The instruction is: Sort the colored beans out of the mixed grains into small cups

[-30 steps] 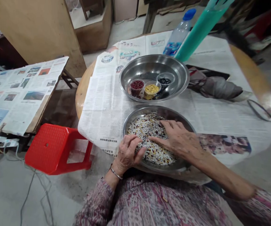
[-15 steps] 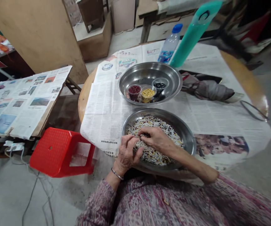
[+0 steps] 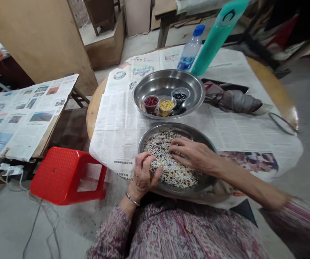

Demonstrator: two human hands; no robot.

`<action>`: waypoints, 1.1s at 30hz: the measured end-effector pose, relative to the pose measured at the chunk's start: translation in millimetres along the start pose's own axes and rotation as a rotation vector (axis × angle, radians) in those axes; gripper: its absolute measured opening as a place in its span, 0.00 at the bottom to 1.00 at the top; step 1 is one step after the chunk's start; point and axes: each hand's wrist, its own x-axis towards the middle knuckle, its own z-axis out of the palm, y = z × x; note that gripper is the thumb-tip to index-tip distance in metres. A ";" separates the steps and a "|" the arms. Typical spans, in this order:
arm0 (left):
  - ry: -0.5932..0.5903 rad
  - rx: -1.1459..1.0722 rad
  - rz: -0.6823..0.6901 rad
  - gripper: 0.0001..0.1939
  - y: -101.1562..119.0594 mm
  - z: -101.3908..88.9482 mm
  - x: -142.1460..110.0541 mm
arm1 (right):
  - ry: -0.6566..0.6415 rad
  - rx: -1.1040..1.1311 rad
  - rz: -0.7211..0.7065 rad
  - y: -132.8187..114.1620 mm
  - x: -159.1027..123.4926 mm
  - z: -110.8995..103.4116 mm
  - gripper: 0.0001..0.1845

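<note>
the left hand [image 3: 144,172] sits half-curled in the mixed grains [image 3: 156,149] of a steel basin [image 3: 178,128], any hold hidden, the right hand [image 3: 192,154] lying open on them.

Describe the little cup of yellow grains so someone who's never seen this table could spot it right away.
On the newspaper-covered round wooden table, find the farther of the two steel basins. Inside it stand three small clear cups; yours is the only one filled with yellow grains, beside a cup of dark red beans and a cup of black ones.
</note>
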 end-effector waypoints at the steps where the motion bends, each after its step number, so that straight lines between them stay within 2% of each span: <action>1: -0.002 -0.002 -0.002 0.17 0.1 -0.1 0.2 | -0.025 0.037 0.006 -2.7 -10.6 -5.6 0.12; 4: -0.011 -0.012 -0.006 0.17 0.5 -0.2 0.6 | -0.202 0.104 -0.078 -20.5 -38.4 -15.1 0.11; 7: -0.009 -0.011 -0.002 0.17 1.4 -0.4 0.8 | -0.314 0.102 -0.149 -38.0 -48.2 -9.4 0.14; 10: -0.010 -0.011 -0.005 0.16 2.4 -0.6 0.7 | -0.213 0.008 -0.139 -40.5 -34.3 5.4 0.15; 14: -0.010 -0.007 -0.014 0.16 3.0 -0.7 0.6 | -0.018 -0.160 -0.095 -28.1 -0.1 17.1 0.20; 18: -0.001 -0.025 -0.011 0.16 3.7 -1.0 1.9 | 0.067 -0.299 0.128 -17.5 5.7 16.8 0.19; 21: 0.024 -0.030 -0.010 0.16 4.3 -0.3 3.2 | 0.056 -0.248 0.255 -12.7 -10.5 20.2 0.21; 25: 0.036 0.014 -0.029 0.13 7.1 0.0 5.0 | 0.074 0.042 0.240 -12.7 -20.7 31.5 0.12; 29: -0.111 0.151 -0.034 0.13 15.8 -3.8 12.8 | 0.187 0.287 0.255 -17.3 -8.8 32.2 0.13; 31: -0.232 0.237 -0.071 0.20 21.1 -5.1 20.3 | 0.256 0.298 0.264 -17.4 -6.8 26.9 0.16; 33: -0.360 0.331 -0.135 0.32 25.4 -4.1 28.7 | 0.328 0.199 0.244 -15.5 -12.2 21.1 0.19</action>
